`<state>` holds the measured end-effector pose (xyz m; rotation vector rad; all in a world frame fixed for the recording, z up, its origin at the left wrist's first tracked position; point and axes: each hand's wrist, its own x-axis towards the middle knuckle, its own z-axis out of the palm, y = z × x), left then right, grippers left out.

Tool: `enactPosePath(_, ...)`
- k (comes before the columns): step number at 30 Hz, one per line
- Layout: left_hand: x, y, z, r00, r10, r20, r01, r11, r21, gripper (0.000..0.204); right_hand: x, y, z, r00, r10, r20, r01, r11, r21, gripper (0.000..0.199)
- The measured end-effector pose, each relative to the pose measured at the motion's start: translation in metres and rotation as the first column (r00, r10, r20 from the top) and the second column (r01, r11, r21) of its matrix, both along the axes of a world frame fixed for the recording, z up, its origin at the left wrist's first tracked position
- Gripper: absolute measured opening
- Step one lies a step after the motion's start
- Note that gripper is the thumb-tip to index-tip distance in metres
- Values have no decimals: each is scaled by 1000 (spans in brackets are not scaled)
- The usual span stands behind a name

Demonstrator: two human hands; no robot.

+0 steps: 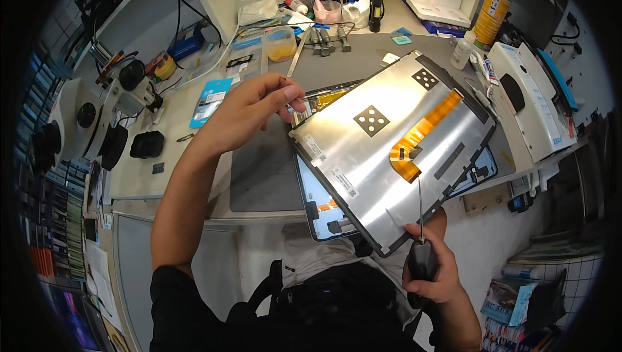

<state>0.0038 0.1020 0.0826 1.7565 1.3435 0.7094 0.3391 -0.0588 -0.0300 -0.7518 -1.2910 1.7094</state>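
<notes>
Two hands [435, 268], one held tool [422, 261], one metal panel [337, 133] — bearing two dotted squares [371, 120], two white labels [343, 180], one ribbon cable [431, 120]

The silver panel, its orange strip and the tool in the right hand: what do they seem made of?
Silver panel: probably satin metal, from its broad sheen. Orange strip: likely flexible plastic film, glossy and bent. Tool in the right hand: dark handle, perhaps plastic; thin, straight shaft, likely metal.

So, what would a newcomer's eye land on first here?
The big silvery panel, angled just right of centre, with an orange ribbon cable on its face. Next, the dark-handled tool in the right hand, lower right, its thin shaft pointing toward the cable's lower end.
</notes>
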Motion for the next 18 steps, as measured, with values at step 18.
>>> enactPosePath(18,24,-122,-45,627,-685,371,772,483,-413,27,44,-40,3,985,-173,-20,170,980,-108,75)
